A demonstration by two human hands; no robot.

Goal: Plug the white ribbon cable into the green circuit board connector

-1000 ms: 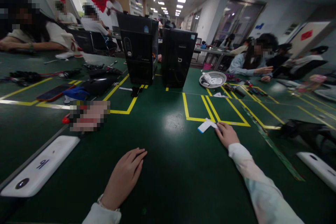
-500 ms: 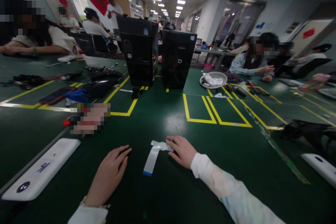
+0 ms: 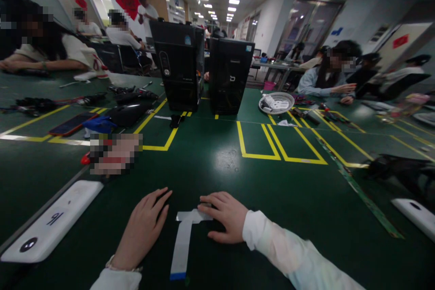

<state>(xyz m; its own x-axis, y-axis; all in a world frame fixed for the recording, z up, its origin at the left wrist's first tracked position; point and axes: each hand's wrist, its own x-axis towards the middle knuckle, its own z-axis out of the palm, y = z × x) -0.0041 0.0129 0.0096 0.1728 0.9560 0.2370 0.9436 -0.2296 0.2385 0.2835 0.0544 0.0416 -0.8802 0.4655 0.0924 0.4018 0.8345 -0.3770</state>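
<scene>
- Item, ribbon cable (image 3: 182, 244): flat, pale, made up of a long leg and a short crosspiece; lies on the green table (image 3: 272, 190), between the hands, towards 6 to 7 o'clock from the centre of the view.
- Right hand (image 3: 229, 217), near 6 o'clock: palm down, fingertips over the crosspiece's 3 o'clock end and seemingly touching it; fingers slightly parted, thumb well apart from them, nothing visibly pinched.
- Left hand (image 3: 141, 229), between 7 and 8 o'clock: beside the cable, clear of it; fingers loosely spread, gripping nothing.
- Handling, as judged: very light, thin and limp, with a smooth face that slides readily; likely to crease at the junction, and contacts at the end may be delicate.
- Hold, as judged: by the flat edges of the leg or beside the junction, clear of the blue end (image 3: 178, 276).
- Bearing: blue end points just past 6 o'clock; the leg's long axis runs from there towards 12 to 1 o'clock, the crosspiece roughly 9 to 3.
- Surroundings: black computer tower (image 3: 229, 77) near 12 o'clock; white basket (image 3: 285, 102) past 2; white device (image 3: 50, 222) near 8.
</scene>
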